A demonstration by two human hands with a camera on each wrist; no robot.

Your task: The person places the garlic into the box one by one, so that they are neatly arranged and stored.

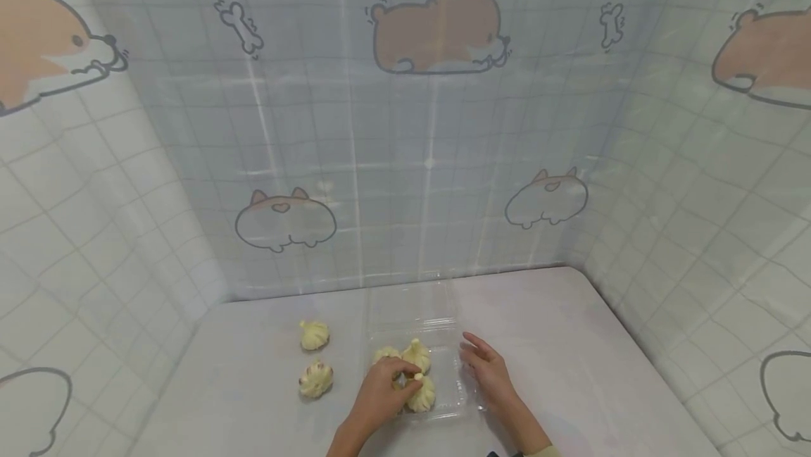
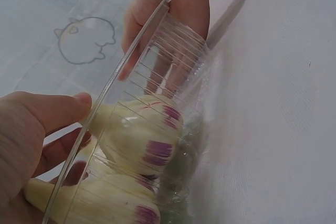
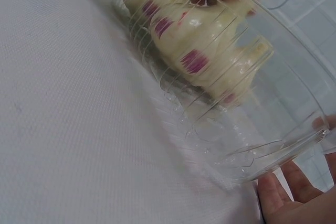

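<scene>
A clear plastic clamshell box (image 1: 451, 381) lies with its lid raised back, holding several cream garlic bulbs with purple marks. My left hand (image 1: 378, 392) reaches over the box's left side and pinches the stem of the front right garlic bulb (image 1: 421, 396), which sits inside. Behind it another garlic bulb (image 1: 416, 353) rests in the box. At the box's right wall is my right hand (image 1: 493, 376), its fingers loosely extended against the plastic. The right wrist view shows those fingers (image 3: 296, 184) by the box's rim. Left-hand fingers partly hide the bulbs on the left.
Two loose garlic bulbs, one farther back (image 1: 314, 336) and one nearer (image 1: 315, 379), lie on the pale table (image 1: 253, 379) left of the box. The transparent lid (image 1: 412, 304) stretches toward the back wall. Tiled curtains with cartoon dogs surround the table on three sides.
</scene>
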